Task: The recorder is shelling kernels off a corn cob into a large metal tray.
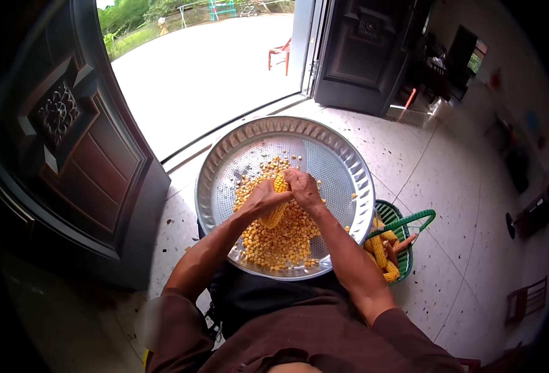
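My left hand [266, 198] is wrapped around a yellow corn cob [281, 183] that still bears kernels. At the cob's upper end, the fingers of my right hand [303, 187] press against it from the right. Part of the cob is hidden by my left hand, and its lower end shows beneath. Both hands are over a large round metal pan [344, 186] with a perforated bottom and a fluted rim, which rests on my lap. Loose corn kernels [279, 247] lie heaped in the pan, mostly below and left of my hands.
A green woven basket [407, 261] with corn cobs [380, 249] stands on the tiled floor [442, 196] at the pan's right. Dark panelled doors [102, 163] stand on both sides of the open doorway. Outside is a red chair [280, 55]; another chair [526, 300] is at far right.
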Motion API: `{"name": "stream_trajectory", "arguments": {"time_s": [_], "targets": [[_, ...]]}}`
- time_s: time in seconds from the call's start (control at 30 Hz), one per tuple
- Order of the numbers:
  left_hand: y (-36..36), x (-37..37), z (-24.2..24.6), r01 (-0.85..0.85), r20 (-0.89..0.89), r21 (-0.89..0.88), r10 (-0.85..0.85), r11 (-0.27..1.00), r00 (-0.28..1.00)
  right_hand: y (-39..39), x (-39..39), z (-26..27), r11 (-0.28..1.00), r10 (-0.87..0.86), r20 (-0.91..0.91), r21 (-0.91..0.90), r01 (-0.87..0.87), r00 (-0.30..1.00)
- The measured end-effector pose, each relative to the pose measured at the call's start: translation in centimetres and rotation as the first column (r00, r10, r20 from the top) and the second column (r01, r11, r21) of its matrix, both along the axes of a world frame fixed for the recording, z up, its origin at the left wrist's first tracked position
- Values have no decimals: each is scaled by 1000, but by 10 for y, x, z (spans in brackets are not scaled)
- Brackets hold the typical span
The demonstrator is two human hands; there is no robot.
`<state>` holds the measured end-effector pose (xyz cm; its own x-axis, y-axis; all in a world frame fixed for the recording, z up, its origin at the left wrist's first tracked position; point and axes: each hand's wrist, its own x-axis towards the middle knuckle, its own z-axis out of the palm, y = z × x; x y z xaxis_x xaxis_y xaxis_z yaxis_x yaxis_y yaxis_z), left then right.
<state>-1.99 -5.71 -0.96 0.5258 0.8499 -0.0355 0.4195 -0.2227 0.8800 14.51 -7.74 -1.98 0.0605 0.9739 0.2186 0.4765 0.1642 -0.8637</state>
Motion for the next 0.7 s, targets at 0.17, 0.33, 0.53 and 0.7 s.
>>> {"name": "stream_trajectory", "arguments": {"time_s": [0.17,0.33,0.53,0.7], "targets": [[12,-10,-4,37,94,-104,-27,994,995,-13,-9,21,985,-138,363,-44,165,922],[22,-1,-2,-12,4,-1,12,1000,1000,-100,-17,100,964,265,228,-60,-258,937],[27,-15,8,146,90,-138,-135,980,987,-176,-31,97,702,704,330,-188,-687,629],[34,-13,-6,132,76,-199,-119,971,990,-200,-48,90,650,720,516,-266,-712,465]]}}
